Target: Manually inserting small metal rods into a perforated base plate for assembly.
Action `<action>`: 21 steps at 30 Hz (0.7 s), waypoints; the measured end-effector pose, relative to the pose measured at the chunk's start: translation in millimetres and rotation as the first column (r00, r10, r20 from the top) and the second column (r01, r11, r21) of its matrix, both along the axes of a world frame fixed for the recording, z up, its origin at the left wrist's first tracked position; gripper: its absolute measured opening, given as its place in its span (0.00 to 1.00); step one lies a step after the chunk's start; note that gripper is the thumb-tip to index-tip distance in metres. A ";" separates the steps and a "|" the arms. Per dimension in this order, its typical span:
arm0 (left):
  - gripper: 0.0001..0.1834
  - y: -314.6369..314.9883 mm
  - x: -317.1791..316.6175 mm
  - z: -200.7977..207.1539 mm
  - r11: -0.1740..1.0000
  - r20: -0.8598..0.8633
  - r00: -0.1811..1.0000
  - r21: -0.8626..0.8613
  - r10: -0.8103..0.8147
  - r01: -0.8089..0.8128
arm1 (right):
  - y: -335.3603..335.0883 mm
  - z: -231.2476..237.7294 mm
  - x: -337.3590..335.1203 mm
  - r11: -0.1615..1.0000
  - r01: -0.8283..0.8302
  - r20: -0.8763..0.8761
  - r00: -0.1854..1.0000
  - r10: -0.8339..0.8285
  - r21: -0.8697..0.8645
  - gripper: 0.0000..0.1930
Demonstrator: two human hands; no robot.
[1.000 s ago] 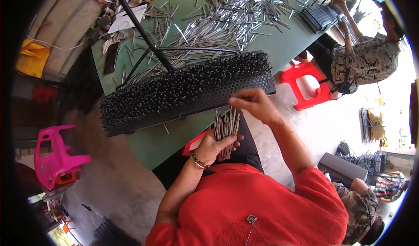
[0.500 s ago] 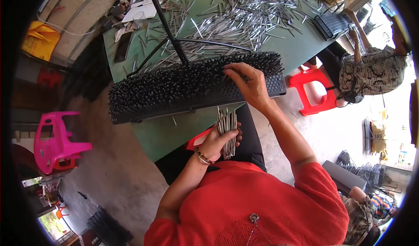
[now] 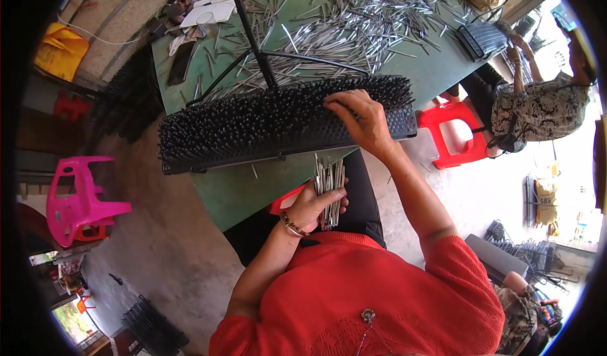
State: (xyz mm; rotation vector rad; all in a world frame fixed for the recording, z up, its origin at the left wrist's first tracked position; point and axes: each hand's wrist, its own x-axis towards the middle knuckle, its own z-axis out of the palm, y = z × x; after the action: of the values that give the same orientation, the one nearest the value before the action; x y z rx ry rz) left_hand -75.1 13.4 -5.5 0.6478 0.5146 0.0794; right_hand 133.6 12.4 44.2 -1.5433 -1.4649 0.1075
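My left hand (image 3: 314, 207) is closed around a bundle of thin silvery metal strips (image 3: 329, 188), which stand roughly upright in front of my red top. Above it, a long black perforated rack (image 3: 303, 136) lies across the table's near edge. Rows of dark-tipped pins (image 3: 221, 125) bristle from most of its holes; bare holes show toward the right end. My right hand (image 3: 365, 121) is at the rack's right half, thumb and fingertips pinched together by the pins. Whatever sits between those fingertips is too small and hidden to name.
Loose metal strips (image 3: 360, 27) cover much of the green table (image 3: 231, 195). A black stand (image 3: 256, 46) rises behind the rack. A phone (image 3: 181, 64) lies at left. Stools, pink (image 3: 79, 201) and red (image 3: 452, 135), flank the table. A co-worker (image 3: 537, 106) handles another black rack (image 3: 482, 38).
My right hand stays near the same spot on the rack, its fingertips slightly lower against the pins. The left hand keeps its bundle. The view has shifted slightly.
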 end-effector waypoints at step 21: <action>0.15 1.3 -0.3 -4.2 1.000 0.002 1.000 -0.026 -0.007 0.007 | -1.2 -19.1 -7.4 0.996 -0.085 0.376 0.924 0.063 0.042 0.13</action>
State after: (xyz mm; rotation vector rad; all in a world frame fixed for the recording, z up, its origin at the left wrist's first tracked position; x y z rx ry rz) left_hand -75.4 14.7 -9.7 0.6240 0.5104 0.0664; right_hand 126.2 11.2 25.1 -1.5177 -1.8091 -0.1956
